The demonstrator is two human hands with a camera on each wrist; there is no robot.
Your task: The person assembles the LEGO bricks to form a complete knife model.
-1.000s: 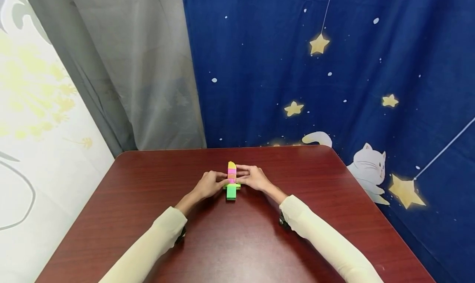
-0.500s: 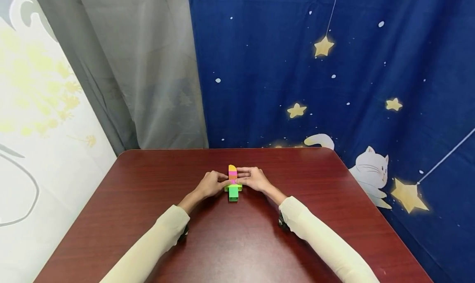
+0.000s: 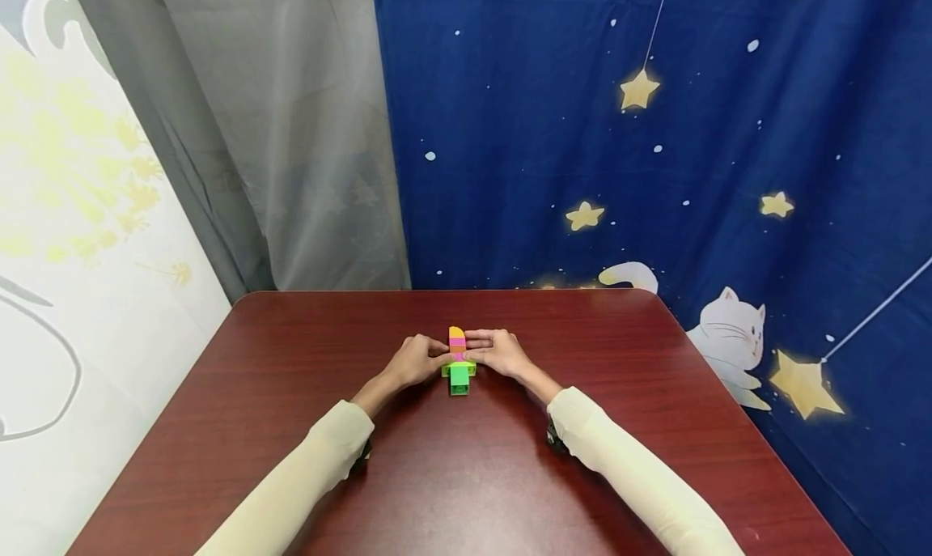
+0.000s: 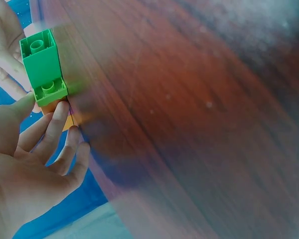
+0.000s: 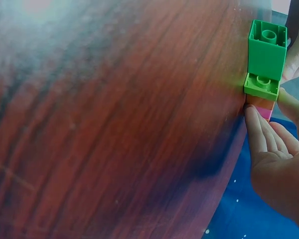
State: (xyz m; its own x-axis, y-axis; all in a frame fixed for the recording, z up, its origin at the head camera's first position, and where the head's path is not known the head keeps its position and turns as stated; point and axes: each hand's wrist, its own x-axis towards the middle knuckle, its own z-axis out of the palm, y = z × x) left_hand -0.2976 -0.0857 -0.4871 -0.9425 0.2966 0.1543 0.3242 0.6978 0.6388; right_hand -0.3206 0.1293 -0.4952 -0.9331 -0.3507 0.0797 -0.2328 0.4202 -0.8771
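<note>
A build of toy building blocks [image 3: 458, 348] lies on the table, its long side pointing away from me. Its near end is a green block [image 3: 459, 379], hollow underside showing in both wrist views. A lime crosspiece [image 4: 52, 92] comes after it, then pink and orange blocks, and a rounded yellow-orange tip [image 3: 455, 332]. My left hand [image 3: 413, 362] holds the build from the left, thumb near the crosspiece and fingers against the side. From the right, my right hand [image 3: 502, 354] grips it between thumb and fingers. The fingers partly cover the middle blocks.
The dark red wooden table [image 3: 451, 475] ends at a far edge just past the build. Behind it hang a grey curtain [image 3: 313, 176] and a blue star-printed curtain [image 3: 510, 135]. A white patterned panel [image 3: 87, 297] stands on the left.
The head view has shifted slightly, so the scene sits a little to the right. Both hands keep their hold on the block build, which stays in about the same place.
</note>
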